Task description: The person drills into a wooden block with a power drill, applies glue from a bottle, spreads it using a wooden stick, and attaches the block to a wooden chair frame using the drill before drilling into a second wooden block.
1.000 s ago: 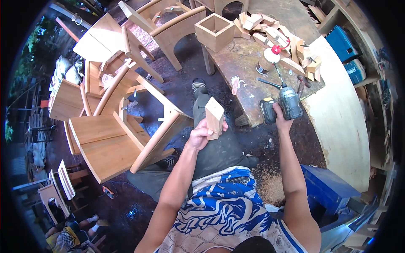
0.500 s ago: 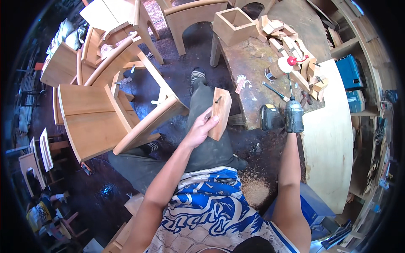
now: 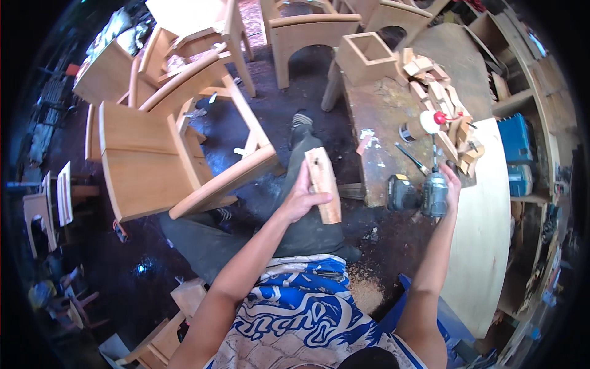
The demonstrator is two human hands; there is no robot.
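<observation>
My left hand (image 3: 302,195) is closed round a short wooden block (image 3: 326,194) with an angled end, held up over my leg. A dark screw shows near the block's far end. My right hand (image 3: 452,183) is beside the cordless drill (image 3: 434,192), its fingers stretched upward along the tool's right side. The drill lies on its side at the workbench's near edge, its long bit pointing away and its black battery (image 3: 402,192) to the left. Whether my palm touches the drill is hard to see.
On the workbench (image 3: 375,111) are a glue bottle (image 3: 419,126) with a red cap, a brush (image 3: 412,158), a pile of wooden blocks (image 3: 439,92) and an open wooden box (image 3: 367,56). A wooden chair (image 3: 144,160) lies tipped on the left. Sawdust (image 3: 367,292) covers part of the floor.
My right hand has shifted from behind the drill to its right side, fingers straightened, while the drill stays put on the bench. The block in my left hand has turned and tilted.
</observation>
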